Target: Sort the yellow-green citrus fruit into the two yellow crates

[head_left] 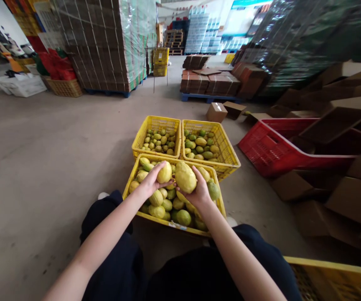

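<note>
Over the front yellow crate (180, 228), my left hand (151, 182) is wrapped round a yellow fruit (164, 172). Beside it my right hand (200, 191) grips a larger, bumpy yellow fruit (185, 177) from its right side. The two held fruits are close together, above the many yellow and green fruits (157, 211) that fill the crate. Behind stand two more yellow crates, the left one (133, 147) with smaller fruits and the right one (230, 161) with yellow-green fruits partly filling it.
A red crate (258, 156) with cardboard stands at the right, among loose cardboard boxes (352, 200). Another yellow crate (334, 267) is at the lower right. Farther back are flattened cartons on a blue pallet (196, 97) and a wrapped stack (105, 46).
</note>
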{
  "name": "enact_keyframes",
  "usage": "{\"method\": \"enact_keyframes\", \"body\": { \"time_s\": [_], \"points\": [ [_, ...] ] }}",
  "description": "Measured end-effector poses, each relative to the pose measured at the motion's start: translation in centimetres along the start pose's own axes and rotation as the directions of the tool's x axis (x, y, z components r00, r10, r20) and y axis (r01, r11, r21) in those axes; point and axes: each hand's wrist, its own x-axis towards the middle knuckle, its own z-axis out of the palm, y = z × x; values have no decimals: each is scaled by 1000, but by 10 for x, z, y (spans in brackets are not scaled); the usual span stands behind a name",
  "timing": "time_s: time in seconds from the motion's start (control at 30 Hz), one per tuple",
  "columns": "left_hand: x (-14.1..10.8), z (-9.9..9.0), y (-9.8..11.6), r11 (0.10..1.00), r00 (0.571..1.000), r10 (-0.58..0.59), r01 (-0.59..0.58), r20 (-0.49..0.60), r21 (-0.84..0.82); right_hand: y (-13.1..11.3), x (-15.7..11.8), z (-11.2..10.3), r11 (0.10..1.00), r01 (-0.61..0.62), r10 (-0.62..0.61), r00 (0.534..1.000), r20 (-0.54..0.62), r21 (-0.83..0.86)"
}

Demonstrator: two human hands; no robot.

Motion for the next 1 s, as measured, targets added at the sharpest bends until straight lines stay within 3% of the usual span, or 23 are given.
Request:
{"method": "enact_keyframes", "body": {
  "time_s": [0.2,0.3,0.4,0.5,0.63,0.73,0.8,0.87,0.93,1.0],
  "points": [
    [5,2,7,961,987,-140,118,-73,-250,-1,4,-6,989,-12,12,1000,5,150],
    [10,2,6,918,971,-218,168,-102,-360,5,17,-18,989,-67,65,998,19,132],
    [12,0,2,902,963,-239,172,-127,-395,14,29,-29,994,-84,83,996,15,76],
    [12,0,-2,906,964,-241,181,-116,-382,19,36,-36,996,-52,57,996,-73,76],
    [11,0,-5,942,974,-198,158,-110,-295,18,37,-36,997,28,-19,991,-131,68],
    [8,3,-7,992,987,-4,-17,-163,-127,17,31,-28,995,79,-66,980,-190,60],
    [4,4,-7,959,937,283,-270,-205,88,18,23,-19,979,204,-205,944,-257,-30],
    [0,5,-6,797,804,576,-511,-150,322,20,15,-10,880,407,-464,847,-258,-246],
    [-2,4,-5,613,681,732,-641,-27,461,22,7,-4,666,575,-701,701,-134,-474],
    [-1,0,-5,510,625,778,-692,70,512,23,4,-1,484,651,-796,606,16,-585]
  ]
}}
